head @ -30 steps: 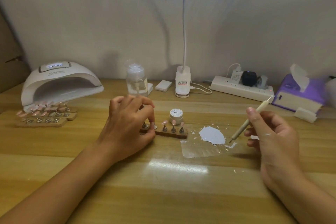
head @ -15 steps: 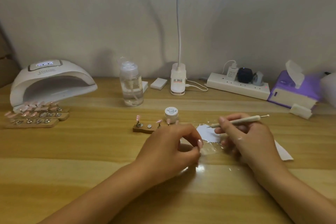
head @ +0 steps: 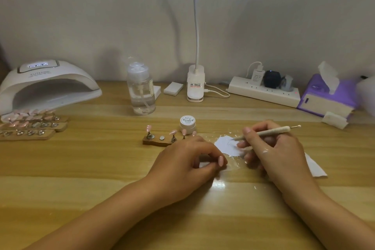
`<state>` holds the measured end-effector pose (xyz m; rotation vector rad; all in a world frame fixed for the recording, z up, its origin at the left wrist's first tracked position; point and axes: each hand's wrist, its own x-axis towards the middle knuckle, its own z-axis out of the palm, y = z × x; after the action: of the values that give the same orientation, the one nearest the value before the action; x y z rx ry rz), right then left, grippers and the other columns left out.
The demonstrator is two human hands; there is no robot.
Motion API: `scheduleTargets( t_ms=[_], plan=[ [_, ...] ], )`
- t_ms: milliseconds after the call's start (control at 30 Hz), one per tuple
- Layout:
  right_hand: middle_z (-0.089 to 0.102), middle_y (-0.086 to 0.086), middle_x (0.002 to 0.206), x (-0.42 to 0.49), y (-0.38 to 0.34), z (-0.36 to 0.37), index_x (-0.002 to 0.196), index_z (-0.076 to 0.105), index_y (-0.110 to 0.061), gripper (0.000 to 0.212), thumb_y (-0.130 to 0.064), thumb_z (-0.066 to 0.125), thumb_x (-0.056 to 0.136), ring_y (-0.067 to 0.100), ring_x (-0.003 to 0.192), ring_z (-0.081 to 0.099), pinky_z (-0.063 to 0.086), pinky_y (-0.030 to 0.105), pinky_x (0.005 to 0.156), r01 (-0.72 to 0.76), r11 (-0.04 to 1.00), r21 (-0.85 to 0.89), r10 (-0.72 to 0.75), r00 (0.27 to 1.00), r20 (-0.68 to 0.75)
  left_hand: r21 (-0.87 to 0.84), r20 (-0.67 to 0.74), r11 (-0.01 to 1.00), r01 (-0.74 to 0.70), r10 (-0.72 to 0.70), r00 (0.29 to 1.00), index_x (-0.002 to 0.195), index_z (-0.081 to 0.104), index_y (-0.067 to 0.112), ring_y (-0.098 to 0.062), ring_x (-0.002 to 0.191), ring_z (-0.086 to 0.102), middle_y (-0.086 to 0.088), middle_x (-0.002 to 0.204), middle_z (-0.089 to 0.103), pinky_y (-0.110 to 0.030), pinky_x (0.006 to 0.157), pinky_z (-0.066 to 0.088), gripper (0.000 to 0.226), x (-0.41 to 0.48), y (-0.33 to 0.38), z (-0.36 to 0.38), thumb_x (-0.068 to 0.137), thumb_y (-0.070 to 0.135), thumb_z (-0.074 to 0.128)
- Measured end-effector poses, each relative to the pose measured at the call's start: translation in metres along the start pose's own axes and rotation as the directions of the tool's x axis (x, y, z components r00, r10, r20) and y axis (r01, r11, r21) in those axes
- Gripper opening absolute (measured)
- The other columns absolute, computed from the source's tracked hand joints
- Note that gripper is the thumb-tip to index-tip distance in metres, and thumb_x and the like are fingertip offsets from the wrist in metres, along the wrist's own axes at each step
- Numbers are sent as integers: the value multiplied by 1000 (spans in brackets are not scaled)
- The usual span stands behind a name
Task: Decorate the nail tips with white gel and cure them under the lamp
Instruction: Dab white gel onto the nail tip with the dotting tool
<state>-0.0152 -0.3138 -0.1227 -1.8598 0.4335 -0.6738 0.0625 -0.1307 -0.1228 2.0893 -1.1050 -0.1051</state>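
Head view: the left hand (head: 188,160) rests on the wooden tabletop (head: 91,172) close to the centre. Its fingers are curled in, with the thumb tip meeting the forefinger. Whether they pinch anything I cannot tell, as the gap between them is hidden.

At three o'clock from it is the right hand (head: 278,148), whose fingers grip a dotting pen (head: 269,131) that lies nearly level. The pen's ball end points to three o'clock and its fine tip points to nine o'clock, over the patch of white gel (head: 225,145). It is unclear whether the tip touches the gel. A white paper sheet (head: 314,166) shows from under the right hand at four o'clock.

At eleven o'clock from the left hand lies a wooden holder (head: 156,141), its right end hidden behind the knuckles. It carries pink nail tips (head: 149,128) on small stands, and one round metal spot on it is bare. The gel jar (head: 187,123) stands with its lid on, just behind the holder at one o'clock.

The curing lamp (head: 46,85) sits far off at ten o'clock, its display lit. Three more tip strips (head: 30,126) lie at its mouth.

Along the wall from eleven to two o'clock stand a pump bottle (head: 142,91), a clip light base (head: 195,83), a power strip (head: 263,91) and a tissue box (head: 326,95).
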Motion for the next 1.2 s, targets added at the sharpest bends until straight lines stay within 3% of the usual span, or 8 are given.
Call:
scheduleTargets(
  t_ms=[133, 233, 400, 500, 633, 867, 1033, 1200],
  plan=[
    [77, -4, 85, -6, -9, -1, 96, 66, -25, 7, -29, 61, 97, 14, 57, 69, 47, 21, 39, 73, 991, 112, -66, 996, -66, 14, 12, 1000, -23, 23, 1000, 94, 73, 37, -4, 62, 49, 20, 91, 60, -22, 63, 35, 8, 1, -2, -3, 88, 37, 67],
    [74, -1, 82, -12, -18, -1, 91, 65, -22, 9, -30, 69, 90, 12, 55, 67, 48, 22, 41, 130, 986, 105, -123, 990, -69, 15, -16, 999, -45, 45, 999, 92, 73, 37, -5, 61, 49, 17, 91, 62, -22, 62, 34, 7, 0, -3, -2, 88, 36, 68],
    [63, 4, 54, -20, -25, 8, 81, 50, -12, 25, -25, 70, 89, 10, 40, 50, 37, 19, 37, -189, 914, 360, 166, 982, 95, -6, -69, 997, -78, 78, 995, 86, 71, 34, 0, 54, 49, 30, 67, 56, -24, 62, 38, 6, -2, -3, 0, 86, 28, 72],
    [61, 8, 50, -25, -26, 14, 73, 47, -10, 27, -15, 69, 89, 11, 38, 49, 39, 19, 37, -221, 907, 358, 187, 974, 130, -17, -70, 997, -82, 80, 994, 83, 70, 34, 4, 56, 51, 29, 66, 58, -26, 70, 45, 10, -1, -4, -1, 85, 25, 73],
    [58, 12, 45, -26, -28, 17, 67, 44, -6, 22, 1, 60, 80, 8, 35, 48, 36, 15, 36, -191, 932, 307, 159, 979, 128, -4, -65, 996, -88, 88, 994, 83, 71, 34, 10, 59, 49, 30, 67, 58, -13, 60, 28, 11, -2, -4, 0, 84, 24, 74],
    [62, 13, 48, -26, -26, 17, 66, 42, -10, 20, -4, 60, 75, 9, 37, 49, 35, 13, 38, -181, 959, 216, 150, 977, 153, -37, -63, 997, -64, 61, 996, 82, 71, 36, -3, 54, 48, 26, 66, 57, -24, 63, 36, 11, -1, -6, 2, 84, 25, 75],
    [63, 14, 49, -26, -24, 18, 67, 42, -8, 20, -3, 60, 75, 10, 38, 51, 39, 15, 40, -178, 959, 220, 144, 976, 164, -49, -55, 997, -51, 48, 997, 83, 72, 35, -3, 53, 48, 23, 68, 60, -15, 58, 28, 9, -1, -7, 2, 84, 26, 74],
    [62, 15, 49, -26, -24, 18, 66, 42, -9, 21, -3, 59, 75, 10, 39, 50, 41, 17, 41, -178, 956, 235, 140, 976, 169, -60, -52, 997, -50, 47, 998, 83, 73, 33, 1, 53, 49, 22, 69, 61, -16, 58, 28, 7, -1, -5, 1, 84, 26, 74]
  ],
)
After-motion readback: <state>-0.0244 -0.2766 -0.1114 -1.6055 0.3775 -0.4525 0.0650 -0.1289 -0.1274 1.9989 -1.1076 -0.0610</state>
